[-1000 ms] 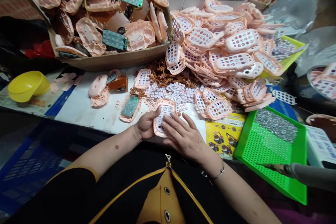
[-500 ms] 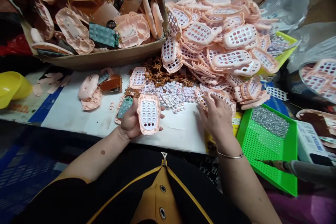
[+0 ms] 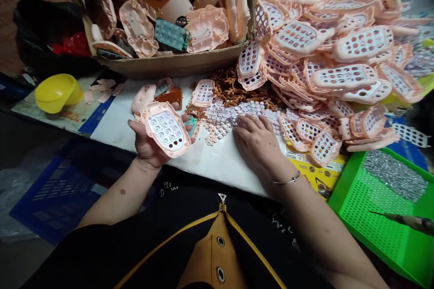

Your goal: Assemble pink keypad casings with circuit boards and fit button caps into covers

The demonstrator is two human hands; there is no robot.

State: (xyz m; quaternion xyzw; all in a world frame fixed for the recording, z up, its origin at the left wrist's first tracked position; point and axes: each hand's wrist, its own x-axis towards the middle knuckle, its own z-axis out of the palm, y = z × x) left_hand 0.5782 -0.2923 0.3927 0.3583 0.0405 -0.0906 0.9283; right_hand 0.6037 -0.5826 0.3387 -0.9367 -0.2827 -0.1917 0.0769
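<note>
A pink phone-shaped shell (image 3: 168, 130), with white key pieces in most of its holes, rests in my left hand (image 3: 148, 148). Three round holes near its lower end show dark. My right hand (image 3: 255, 139) lies over the right part of a spread of small white key pieces (image 3: 219, 117), palm down; whether its fingertips pinch one is hidden. Left of these keys, a green circuit board (image 3: 192, 125) shows partly behind the held shell. Another pink shell (image 3: 203, 93) lies beside brown parts (image 3: 230, 82).
A cardboard box (image 3: 176, 64) of shells and boards stands at the back left. Pink shells (image 3: 342, 76) are heaped at the right. A green tray (image 3: 376, 216) of screws sits at the lower right, a screwdriver (image 3: 407, 220) over it. A yellow bowl (image 3: 56, 92) is far left.
The view has shifted. My right hand has moved left from the shells by the heap to the white keys. The shell in my left hand has moved left and turned.
</note>
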